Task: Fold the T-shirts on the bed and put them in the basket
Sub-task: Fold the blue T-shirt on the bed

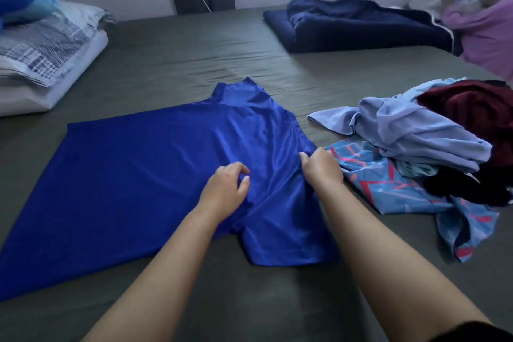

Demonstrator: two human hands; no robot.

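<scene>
With the blue shirt (155,175) spread flat on the bed (194,44) left of the unfolded pile (416,147), left hand (226,189) and right hand (322,165) each pinch its near shoulder cloth, folding apparently just starting; next, likely carry that side across; no basket in view.

Two bare forearms are showing from the head camera, both uncovered from the bottom of the frame up to the wrists, with no watch, bracelet or ring showing on either. The left hand (225,189) is wearing no glove, and short, pale, unpainted nails are showing on its fingertips (246,178). The right hand (322,165) is likewise ungloved; its nails are not showing. At the bottom right corner, the edge of a dark, near-black sleeve (472,333) is showing on the right arm. No sleeve is appearing on the left arm within the frame.
</scene>
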